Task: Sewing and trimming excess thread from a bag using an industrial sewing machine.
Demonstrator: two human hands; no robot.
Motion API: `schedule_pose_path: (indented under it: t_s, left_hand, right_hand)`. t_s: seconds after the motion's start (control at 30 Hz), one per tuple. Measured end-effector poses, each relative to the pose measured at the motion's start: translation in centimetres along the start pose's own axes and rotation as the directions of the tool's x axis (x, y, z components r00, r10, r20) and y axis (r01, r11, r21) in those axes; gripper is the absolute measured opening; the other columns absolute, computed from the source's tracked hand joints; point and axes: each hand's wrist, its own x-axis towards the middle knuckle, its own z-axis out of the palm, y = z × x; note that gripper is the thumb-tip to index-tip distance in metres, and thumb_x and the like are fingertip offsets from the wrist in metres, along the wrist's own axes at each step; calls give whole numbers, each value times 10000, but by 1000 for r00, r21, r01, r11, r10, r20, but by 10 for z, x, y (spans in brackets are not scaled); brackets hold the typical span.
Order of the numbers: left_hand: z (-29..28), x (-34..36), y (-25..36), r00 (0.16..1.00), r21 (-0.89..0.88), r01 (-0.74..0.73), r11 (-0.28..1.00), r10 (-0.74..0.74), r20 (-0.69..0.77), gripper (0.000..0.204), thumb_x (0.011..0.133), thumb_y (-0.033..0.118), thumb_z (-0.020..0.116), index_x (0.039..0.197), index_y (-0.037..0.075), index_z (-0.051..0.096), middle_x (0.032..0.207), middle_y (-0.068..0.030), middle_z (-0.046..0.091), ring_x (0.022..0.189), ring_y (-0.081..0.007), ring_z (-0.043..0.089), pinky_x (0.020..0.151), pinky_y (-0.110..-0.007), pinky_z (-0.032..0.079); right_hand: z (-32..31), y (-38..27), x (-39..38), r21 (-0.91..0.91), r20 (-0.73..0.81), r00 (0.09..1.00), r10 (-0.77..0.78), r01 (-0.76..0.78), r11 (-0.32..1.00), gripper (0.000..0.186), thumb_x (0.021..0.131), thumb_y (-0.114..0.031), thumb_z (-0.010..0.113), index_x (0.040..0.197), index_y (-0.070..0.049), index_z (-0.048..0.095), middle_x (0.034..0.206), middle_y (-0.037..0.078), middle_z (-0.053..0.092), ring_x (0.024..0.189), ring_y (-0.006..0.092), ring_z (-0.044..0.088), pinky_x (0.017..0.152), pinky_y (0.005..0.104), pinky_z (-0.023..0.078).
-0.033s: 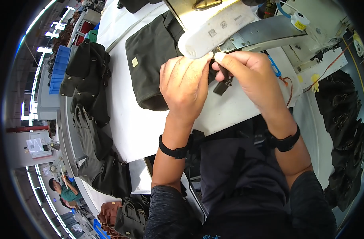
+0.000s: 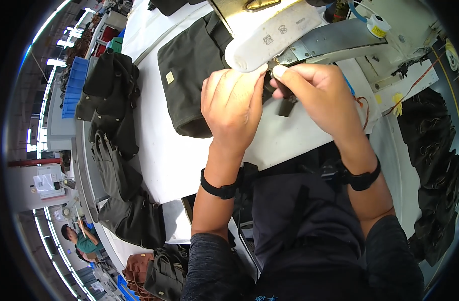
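Close beneath a sewing machine's head, my left hand (image 2: 233,108) is closed, its thumb and fingertips pinched at the needle area beside the metal plate (image 2: 298,53). My right hand (image 2: 317,93) faces it, thumb and forefinger pinching a short dark strap (image 2: 286,107). The strap's free end hangs below the fingers. What lies between the left fingertips is mostly hidden. A dark olive canvas bag (image 2: 189,83) with a small pale tag lies behind and to the left of my left hand.
A pale oblong machine part (image 2: 269,41) overhangs my fingertips. Dark bags (image 2: 111,175) line the left table edge; more dark pieces (image 2: 432,165) hang at the right. A small white bottle (image 2: 378,26) stands on the machine. Far left, a person in green (image 2: 86,242) sits working.
The strap's hanging end has shifted slightly to the right and up, its face turned a little. Both hands stay at nearly the same spot.
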Motion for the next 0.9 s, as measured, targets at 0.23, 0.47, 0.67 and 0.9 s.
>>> schedule_pose_path:
  t_s: [0.23, 0.47, 0.67, 0.9]
  left_hand:
    - [2, 0, -5, 998, -5, 38, 999, -38, -43, 181, 806, -63, 788, 961, 27, 761, 959, -92, 776, 867, -221, 727, 794, -312, 545]
    - [11, -1, -4, 995, -51, 46, 998, -50, -84, 173, 821, -68, 763, 971, 18, 753, 1005, -114, 784, 883, -240, 738, 803, -315, 566]
    - [8, 2, -5, 997, -60, 17, 998, -22, -75, 163, 816, -65, 762, 958, 14, 756, 998, -120, 786, 865, -242, 740, 796, -313, 570]
    - [5, 1, -6, 998, -22, 23, 999, -25, -58, 137, 812, -53, 755, 933, 10, 760, 983, -115, 786, 847, -243, 737, 781, -318, 572]
  right_hand:
    - [-15, -31, -14, -569, -109, 969, -221, 122, 813, 266, 981, -233, 659, 996, 24, 728, 761, 132, 729, 684, 139, 698, 636, 278, 512]
    - [-7, -18, 20, -190, -53, 991, -124, 111, 975, 261, 1008, -240, 646, 982, 5, 729, 709, 42, 701, 613, 82, 651, 559, 223, 486]
    - [-9, -11, 26, -132, -39, 985, -171, 164, 978, 304, 1000, -277, 668, 877, -3, 715, 633, 47, 671, 506, 77, 621, 484, 220, 477]
    - [-7, -8, 26, -147, -48, 983, -177, 168, 975, 307, 992, -280, 679, 852, -8, 706, 631, 42, 669, 504, 82, 624, 483, 215, 478]
